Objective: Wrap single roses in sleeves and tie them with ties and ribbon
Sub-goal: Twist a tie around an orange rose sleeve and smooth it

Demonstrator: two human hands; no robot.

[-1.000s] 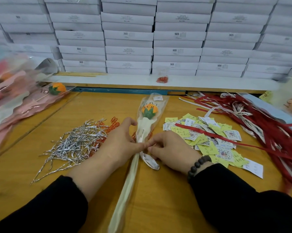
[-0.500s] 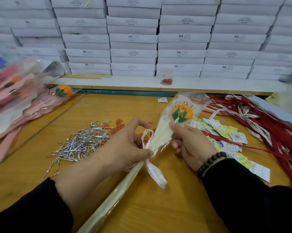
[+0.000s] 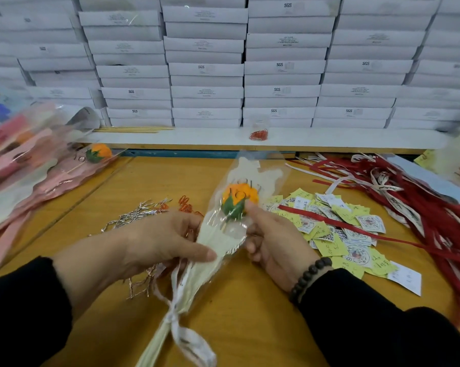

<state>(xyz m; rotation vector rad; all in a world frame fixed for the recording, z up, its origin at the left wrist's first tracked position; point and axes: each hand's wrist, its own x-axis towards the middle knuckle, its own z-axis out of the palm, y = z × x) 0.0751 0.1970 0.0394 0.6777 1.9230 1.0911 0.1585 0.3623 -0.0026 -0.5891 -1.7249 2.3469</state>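
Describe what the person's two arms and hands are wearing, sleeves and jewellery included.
Both arms wear long, plain black sleeves pushed back from the wrists, leaving part of each forearm bare. The left hand is bare, with no ring, watch or glove visible. The right hand is also ungloved; its wrist carries a bracelet of round dark beads, sitting just ahead of the cuff.

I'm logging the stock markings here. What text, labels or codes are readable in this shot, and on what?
"SGS": printed on many of the stacked white boxes.
Smaller print on the box fronts: too blurred to read.
Paper tags: QR codes and handwriting, illegible.
White ribbon tied on the sleeve: print unreadable.
Lettering on the sleeve over the rose: not legible.
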